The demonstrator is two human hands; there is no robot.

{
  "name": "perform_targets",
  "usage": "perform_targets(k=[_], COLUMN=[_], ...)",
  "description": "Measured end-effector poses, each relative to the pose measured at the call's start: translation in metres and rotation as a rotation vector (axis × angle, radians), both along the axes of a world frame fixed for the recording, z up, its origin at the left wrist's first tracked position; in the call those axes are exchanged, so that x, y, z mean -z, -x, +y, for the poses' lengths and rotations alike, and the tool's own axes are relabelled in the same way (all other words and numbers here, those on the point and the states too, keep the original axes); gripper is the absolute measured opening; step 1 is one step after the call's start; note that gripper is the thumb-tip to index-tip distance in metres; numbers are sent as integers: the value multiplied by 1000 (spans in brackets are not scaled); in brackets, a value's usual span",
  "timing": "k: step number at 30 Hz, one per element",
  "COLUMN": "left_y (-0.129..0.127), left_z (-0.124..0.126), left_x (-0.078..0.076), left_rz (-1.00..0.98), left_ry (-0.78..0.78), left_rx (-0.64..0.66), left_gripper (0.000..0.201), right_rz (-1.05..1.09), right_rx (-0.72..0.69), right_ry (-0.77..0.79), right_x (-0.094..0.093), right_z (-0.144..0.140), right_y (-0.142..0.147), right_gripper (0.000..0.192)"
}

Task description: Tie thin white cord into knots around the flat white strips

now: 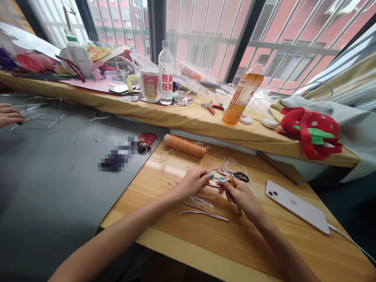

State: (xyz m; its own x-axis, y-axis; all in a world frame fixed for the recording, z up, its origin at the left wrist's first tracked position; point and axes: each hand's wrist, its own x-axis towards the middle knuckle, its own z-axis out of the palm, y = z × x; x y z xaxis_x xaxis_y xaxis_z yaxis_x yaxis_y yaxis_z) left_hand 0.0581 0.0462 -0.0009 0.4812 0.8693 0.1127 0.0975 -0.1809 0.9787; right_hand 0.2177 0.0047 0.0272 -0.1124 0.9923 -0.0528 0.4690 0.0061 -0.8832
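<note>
Orange thread (235,188) pinched between both hands' fingers (205,177) above wooden board (188,243).

head-worn view, angled down, close over wooden table (182,239)

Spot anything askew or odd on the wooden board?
Mostly tidy. The orange-drink bottle on the yellow ledge looks tilted, though the wide lens may cause that. Loose white strips lie scattered by the left hand and right hand.
</note>
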Motion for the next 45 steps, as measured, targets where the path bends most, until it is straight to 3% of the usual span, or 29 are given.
perform_targets(k=[6, 20, 32, 45], left_y=[-1, 2, -1, 1], left_z=[-2, 7, 9, 8], left_x=[1, 2, 10, 8], left_rz=[65, -66, -21, -62], left_ry=[-39, 126, 121, 127], left_rx=[-42, -63, -35, -74], left_gripper=[24, 25, 26, 23], right_rz=[-78, -41, 2, -6], right_rx=[8, -6, -18, 13], right_ry=[-41, 44, 92, 75], right_x=[4, 4, 3, 2], right_z=[0, 4, 2, 2], right_y=[0, -4, -4, -2], right_gripper=[38, 35, 36, 34])
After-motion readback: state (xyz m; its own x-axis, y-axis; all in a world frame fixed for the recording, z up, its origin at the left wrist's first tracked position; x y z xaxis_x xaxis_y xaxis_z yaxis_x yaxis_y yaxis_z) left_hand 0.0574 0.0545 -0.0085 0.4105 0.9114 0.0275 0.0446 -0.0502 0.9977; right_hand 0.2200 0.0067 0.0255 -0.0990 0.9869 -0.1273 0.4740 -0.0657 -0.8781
